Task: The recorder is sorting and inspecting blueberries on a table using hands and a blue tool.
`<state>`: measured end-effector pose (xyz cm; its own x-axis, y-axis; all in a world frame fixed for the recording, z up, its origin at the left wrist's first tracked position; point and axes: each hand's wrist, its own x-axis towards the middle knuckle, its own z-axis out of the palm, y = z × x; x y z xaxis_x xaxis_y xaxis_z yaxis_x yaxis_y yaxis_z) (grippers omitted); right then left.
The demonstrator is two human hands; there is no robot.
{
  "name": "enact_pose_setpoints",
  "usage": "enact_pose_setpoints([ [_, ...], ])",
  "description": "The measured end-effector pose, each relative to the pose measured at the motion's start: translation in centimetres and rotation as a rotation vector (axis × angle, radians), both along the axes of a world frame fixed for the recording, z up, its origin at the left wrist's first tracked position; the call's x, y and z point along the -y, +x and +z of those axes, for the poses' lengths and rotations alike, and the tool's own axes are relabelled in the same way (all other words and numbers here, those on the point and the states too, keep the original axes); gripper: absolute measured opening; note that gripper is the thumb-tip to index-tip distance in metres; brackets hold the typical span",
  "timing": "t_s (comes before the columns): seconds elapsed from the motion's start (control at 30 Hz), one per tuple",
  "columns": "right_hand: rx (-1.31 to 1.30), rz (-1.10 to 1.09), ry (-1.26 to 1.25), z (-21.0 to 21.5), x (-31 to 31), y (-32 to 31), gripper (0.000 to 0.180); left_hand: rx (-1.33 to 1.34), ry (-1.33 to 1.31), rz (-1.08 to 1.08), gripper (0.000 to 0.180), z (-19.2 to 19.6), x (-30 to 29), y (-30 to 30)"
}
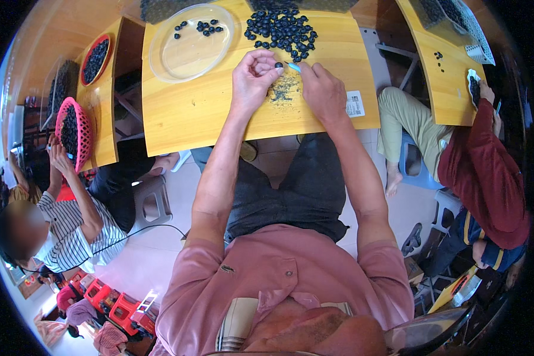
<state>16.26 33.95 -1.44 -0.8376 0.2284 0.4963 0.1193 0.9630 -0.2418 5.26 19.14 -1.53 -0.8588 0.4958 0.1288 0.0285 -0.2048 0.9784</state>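
Observation:
My left hand (252,82) is closed in a pinch, with a small dark round ball (279,64) between thumb and fingertips. Close beside it, my right hand (325,95) grips a small tool with a light blue handle (293,67); its thin dark tip points at the ball, and whether they touch I cannot tell. Fine dark scraps (283,89) lie scattered on the wooden table (184,118) between my hands. Just beyond them is a heap of similar dark balls (279,31). A shallow clear round tray (184,59) at the left holds several more.
A white printed label (355,104) lies by my right wrist. Dark clear-walled containers line the table's far edge. At left, a person (71,219) works beside a pink basket (74,133) and a red bowl (96,59). Another person (480,160) sits at the right table.

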Motion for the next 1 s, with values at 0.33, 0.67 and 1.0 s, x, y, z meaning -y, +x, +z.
enact_pose_setpoints([
  [0.33, -0.116, 0.063, 0.045, 0.44, 0.12, 0.22, 0.021, -0.087, -0.112, 0.021, 0.037, -0.41, -0.12, 0.03],
  [0.67, -0.127, 0.083, 0.075, 0.61, 0.20, 0.36, 0.025, -0.100, -0.168, 0.007, 0.036, -0.28, -0.08, 0.03],
  [1.0, -0.123, 0.093, 0.006, 0.35, 0.01, 0.32, 0.023, -0.008, -0.061, -0.055, 0.033, -0.32, 0.17, -0.12],
])
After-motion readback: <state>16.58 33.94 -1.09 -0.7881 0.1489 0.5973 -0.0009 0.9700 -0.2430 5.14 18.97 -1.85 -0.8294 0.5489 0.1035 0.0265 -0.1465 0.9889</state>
